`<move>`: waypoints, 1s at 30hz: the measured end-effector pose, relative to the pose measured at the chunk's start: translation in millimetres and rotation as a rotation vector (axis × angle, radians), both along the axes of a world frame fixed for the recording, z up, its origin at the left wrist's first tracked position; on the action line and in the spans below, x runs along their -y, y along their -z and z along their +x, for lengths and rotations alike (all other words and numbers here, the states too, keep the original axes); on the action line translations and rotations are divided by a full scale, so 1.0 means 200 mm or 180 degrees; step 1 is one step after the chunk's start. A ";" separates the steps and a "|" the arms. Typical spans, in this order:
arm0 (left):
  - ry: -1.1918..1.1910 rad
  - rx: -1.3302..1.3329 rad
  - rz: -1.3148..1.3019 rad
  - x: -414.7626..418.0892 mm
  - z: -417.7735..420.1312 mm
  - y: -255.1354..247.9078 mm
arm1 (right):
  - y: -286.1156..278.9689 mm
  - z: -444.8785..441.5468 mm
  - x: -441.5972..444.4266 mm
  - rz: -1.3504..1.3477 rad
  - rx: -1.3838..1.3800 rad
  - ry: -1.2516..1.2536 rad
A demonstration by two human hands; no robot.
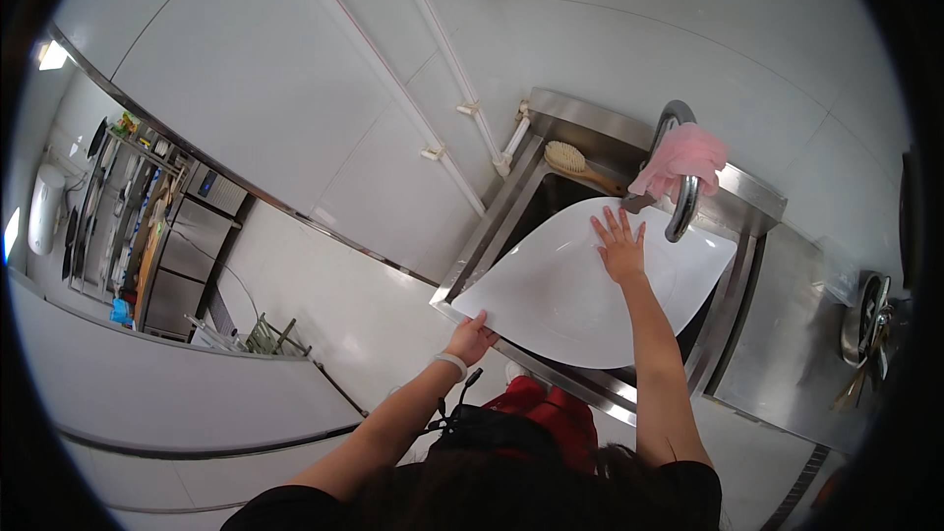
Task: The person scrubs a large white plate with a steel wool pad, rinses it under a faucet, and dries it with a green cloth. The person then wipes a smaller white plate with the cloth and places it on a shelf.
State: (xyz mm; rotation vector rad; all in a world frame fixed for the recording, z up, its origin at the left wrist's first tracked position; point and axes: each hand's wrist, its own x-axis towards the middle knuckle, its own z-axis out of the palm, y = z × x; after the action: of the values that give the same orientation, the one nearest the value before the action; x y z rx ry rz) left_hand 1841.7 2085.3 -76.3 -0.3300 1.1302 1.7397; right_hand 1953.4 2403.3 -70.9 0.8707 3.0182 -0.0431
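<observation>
A large white leaf-shaped platter (546, 287) with pointed ends lies across the stainless steel sink (461, 276), covering most of the basin. My left hand (472, 339) grips the platter's near rim close to its left tip, thumb on top; its other fingers are partly hidden at the edge. Flat on the platter's upper surface rests my right hand (622, 245), fingers spread and holding nothing. Just beyond those fingertips stands the curved chrome faucet (687, 210), with a pink cloth (682, 158) draped over it.
A wooden-handled brush (568, 157) lies on the sink's back ledge. White pipes (442, 155) run down the wall at left. To the right, a steel counter (774, 332) holds a metal container with utensils (866, 324). A stocked rack (133, 214) stands at far left.
</observation>
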 end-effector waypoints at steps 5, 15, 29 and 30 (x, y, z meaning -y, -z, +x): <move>-0.0145 -0.0185 0.0066 0.03 -0.01 0.09 | 0.10 0.11 0.09 -0.0667 0.0500 0.0892; -0.0554 -0.0394 -0.0205 -0.05 0.03 0.11 | 0.25 0.03 0.37 -0.1224 -0.0120 -0.0338; -0.0601 -0.0489 -0.0410 -0.04 0.07 -0.01 | 0.09 -0.30 0.12 0.0425 -0.0689 -0.1764; -0.0587 -0.0508 -0.0404 -0.03 0.07 -0.01 | 0.08 -0.27 0.08 0.0389 -0.0828 -0.1534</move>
State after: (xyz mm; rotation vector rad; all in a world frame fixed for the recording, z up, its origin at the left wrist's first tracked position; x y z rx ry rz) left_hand 1856.4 2092.0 -74.5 -0.3884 1.3652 1.8858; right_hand 1899.2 2387.6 -87.6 0.1246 3.4135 0.0315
